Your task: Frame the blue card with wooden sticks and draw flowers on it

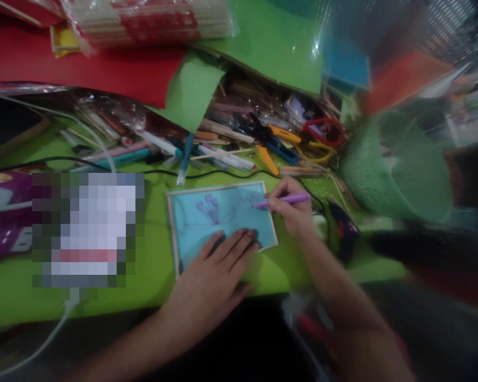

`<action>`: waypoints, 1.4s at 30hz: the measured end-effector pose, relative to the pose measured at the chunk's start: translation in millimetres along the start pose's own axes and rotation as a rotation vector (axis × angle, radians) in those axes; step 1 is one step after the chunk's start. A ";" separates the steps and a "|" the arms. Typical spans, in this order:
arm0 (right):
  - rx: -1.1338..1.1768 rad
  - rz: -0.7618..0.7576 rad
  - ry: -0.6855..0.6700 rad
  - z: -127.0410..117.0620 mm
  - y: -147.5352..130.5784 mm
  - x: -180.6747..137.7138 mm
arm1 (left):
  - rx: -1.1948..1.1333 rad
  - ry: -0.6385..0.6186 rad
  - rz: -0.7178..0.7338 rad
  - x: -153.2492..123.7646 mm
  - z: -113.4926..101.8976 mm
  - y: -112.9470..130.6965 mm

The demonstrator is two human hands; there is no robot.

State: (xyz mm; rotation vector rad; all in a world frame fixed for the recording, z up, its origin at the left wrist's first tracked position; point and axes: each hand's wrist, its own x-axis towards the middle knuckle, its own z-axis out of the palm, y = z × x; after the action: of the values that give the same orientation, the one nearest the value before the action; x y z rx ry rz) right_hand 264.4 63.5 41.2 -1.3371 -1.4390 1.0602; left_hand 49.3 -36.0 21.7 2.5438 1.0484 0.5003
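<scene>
The right hand (pixel 297 216) pinches a purple pen (pixel 298 198) between thumb and fingers; the left hand (pixel 223 268) lies palm down, fingers loosely spread over the near part of a blue board (pixel 247 220) with a pale rim. Taking that board as the clock's centre and 12 as straight away from the person, the right hand sits at 3 o'clock — just beside the right-hand edge — and the left at 6.

The board's long axis runs roughly 9 to 3, so it lies at 9 o'clock from the right hand and 12 from the left. The pen points to 9, its tip by a purple zigzag (pixel 247 199); whether it touches cannot be told. That zigzag is nearer the right hand, while flower-like lines (pixel 211 209) stand towards 11.

Farther out on the green tabletop (pixel 151 302), a pixelated pale oblong (pixel 93 228) lies at 9, pens (pixel 161 142) at 11, red-handled scissors (pixel 322 130) between 1 and 2 — and a green basket (pixel 398 175) between 2 and 3.
</scene>
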 end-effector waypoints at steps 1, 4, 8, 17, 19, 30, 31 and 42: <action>-0.013 0.003 -0.005 0.3 -0.8 -0.2 | 0.001 0.002 0.000 -0.2 0.1 -0.2; -0.047 0.016 -0.029 1.4 -3.6 -1.0 | 0.003 0.000 -0.006 -0.1 -0.4 -0.8; -0.068 0.013 -0.054 1.9 -3.6 -2.4 | 0.003 0.009 0.001 0.5 -0.5 -0.8; -0.156 -0.010 -0.077 0.9 -4.0 -2.7 | -0.004 0.014 0.002 0.6 -0.1 -0.2; -0.093 -0.033 -0.045 -2.1 -3.0 -1.9 | 0.003 0.016 0.002 0.6 -0.2 -0.1; 0.052 0.012 -0.021 -12.8 0.3 -11.4 | -0.002 -0.010 0.006 0.0 1.9 -0.1; 0.050 0.034 -0.043 -12.0 -0.6 -13.4 | 0.002 -0.009 0.004 -0.3 2.4 -0.1; -0.145 -0.037 -0.017 -2.1 -3.9 -18.6 | 0.015 -0.006 -0.003 -1.2 0.8 0.1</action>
State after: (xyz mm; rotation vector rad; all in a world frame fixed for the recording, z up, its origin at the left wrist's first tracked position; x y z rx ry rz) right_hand 266.1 44.8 44.5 -1.4003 -1.5722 0.9603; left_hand 48.9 -37.0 20.8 2.5554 1.0576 0.4859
